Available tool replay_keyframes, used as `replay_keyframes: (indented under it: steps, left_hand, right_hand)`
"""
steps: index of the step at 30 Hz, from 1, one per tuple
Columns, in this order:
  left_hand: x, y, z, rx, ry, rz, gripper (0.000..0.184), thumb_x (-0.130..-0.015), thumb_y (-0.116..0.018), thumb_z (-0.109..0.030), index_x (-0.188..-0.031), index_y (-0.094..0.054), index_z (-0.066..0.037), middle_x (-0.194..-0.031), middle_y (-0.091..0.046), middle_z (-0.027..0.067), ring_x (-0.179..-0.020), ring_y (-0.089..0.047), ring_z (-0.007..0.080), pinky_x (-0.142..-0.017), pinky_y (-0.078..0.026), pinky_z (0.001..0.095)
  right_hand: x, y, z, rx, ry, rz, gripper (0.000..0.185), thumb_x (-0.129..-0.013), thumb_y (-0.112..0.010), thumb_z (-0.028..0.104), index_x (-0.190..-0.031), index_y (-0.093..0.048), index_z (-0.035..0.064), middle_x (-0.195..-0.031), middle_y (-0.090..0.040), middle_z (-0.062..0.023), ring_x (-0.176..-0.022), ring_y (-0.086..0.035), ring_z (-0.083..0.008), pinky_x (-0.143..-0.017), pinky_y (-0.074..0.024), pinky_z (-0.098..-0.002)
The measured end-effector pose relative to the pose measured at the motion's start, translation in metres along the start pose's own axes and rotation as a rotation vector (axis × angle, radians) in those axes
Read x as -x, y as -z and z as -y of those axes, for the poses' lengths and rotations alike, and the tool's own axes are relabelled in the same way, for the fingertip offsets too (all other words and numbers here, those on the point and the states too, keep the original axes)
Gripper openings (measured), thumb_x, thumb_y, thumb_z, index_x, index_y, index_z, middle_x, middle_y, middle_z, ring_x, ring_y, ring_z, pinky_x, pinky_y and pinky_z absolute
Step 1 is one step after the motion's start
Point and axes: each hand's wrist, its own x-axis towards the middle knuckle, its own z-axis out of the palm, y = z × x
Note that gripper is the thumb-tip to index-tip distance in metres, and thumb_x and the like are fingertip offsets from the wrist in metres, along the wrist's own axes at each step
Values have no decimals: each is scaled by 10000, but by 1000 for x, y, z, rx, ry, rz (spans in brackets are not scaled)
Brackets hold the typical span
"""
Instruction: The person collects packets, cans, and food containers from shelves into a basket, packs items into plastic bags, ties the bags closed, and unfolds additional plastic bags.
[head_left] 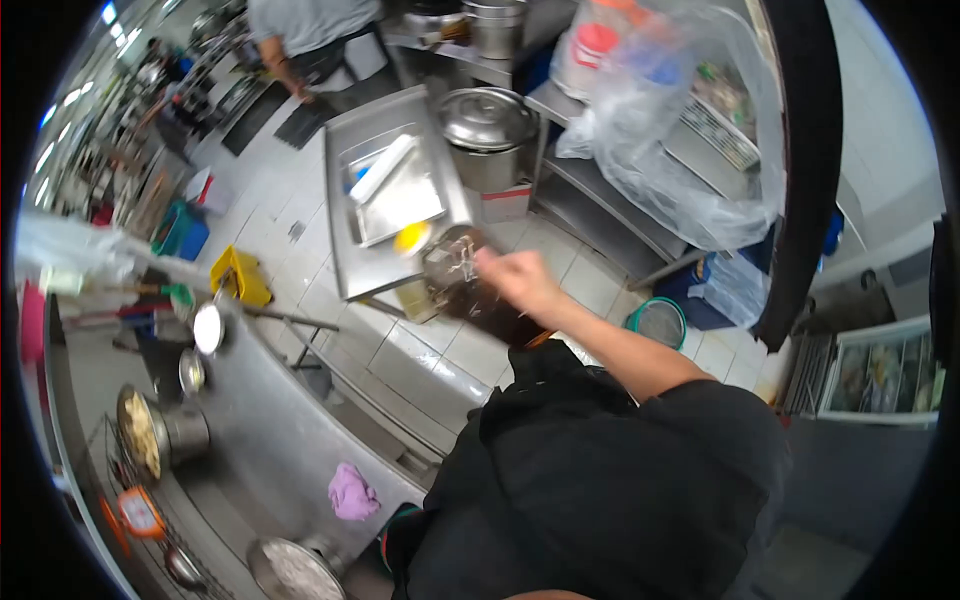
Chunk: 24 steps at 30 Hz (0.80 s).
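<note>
My right hand point(520, 285) is closed around the side of a large clear plastic jug point(465, 280) with dark brown liquid in it and a yellow cap point(412, 238). The jug is tilted, its cap end pointing up and left, in front of my dark clothing. Motion blurs the jug and my fingers a little. Behind its cap stands a steel cart point(345, 265) bearing a shallow metal tray point(415, 205) with a white roll-like object on it. My left hand is out of sight.
At left, a steel counter point(270, 400) carries a pot of pale pieces point(143, 430), a purple cloth point(352, 492) and an orange scale point(140, 512). A lidded steel pot point(487, 120) stands beyond the cart. Shelving point(600, 190) is at right. A person point(315, 40) stands farther back.
</note>
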Motion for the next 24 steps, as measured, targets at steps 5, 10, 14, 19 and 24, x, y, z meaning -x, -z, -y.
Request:
replay_keyframes:
  steps: [5, 10, 14, 19, 24]
  left_hand:
    - [12, -89, -121, 191, -45, 350, 563, -895, -681, -357, -1365, -561, -72, -1353, -608, 167, -1254, -575, 310, -1036, -475, 422]
    - [-10, -132, -203, 210, -37, 478, 540, -906, -670, -352, -1350, -574, -60, -1340, -617, 172, -1230, -592, 311, -1016, -487, 419]
    - [-44, -139, -234, 155, 0, 495, 523, -915, -662, -348, -1339, -585, -51, -1329, -623, 175, -1210, -606, 311, -1000, -497, 417]
    - [-123, -124, -240, 96, 0, 463, 503, -926, -651, -342, -1324, -599, -40, -1316, -632, 180, -1186, -623, 311, -980, -509, 415]
    - [-188, 11, -188, 196, 82, 344, 484, -937, -640, -337, -1309, -613, -28, -1302, -640, 184, -1162, -640, 312, -960, -521, 412]
  right_hand:
    - [-15, 200, -17, -52, 142, -909, 606, -964, -676, 454, -548, -505, 47, -560, -425, 52, -573, -348, -80, -510, -267, -328]
    - [-69, 389, -33, -74, 297, -1237, 657, -973, -652, 501, -532, -406, 82, -556, -369, 56, -561, -291, -81, -512, -216, -322]
    - [-139, 506, -95, -156, 386, -1394, 668, -975, -637, 518, -521, -427, 75, -533, -373, 47, -507, -302, -94, -487, -222, -325]
    - [-197, 560, -165, -518, 367, -1361, 537, -997, -539, 582, -780, -588, 93, -570, -474, -10, -460, -467, -120, -393, -315, -264]
    - [-213, 481, -152, -114, 387, -1009, 513, -1024, -534, 477, -772, -615, 38, -628, -525, -53, -504, -510, -190, -494, -436, -323]
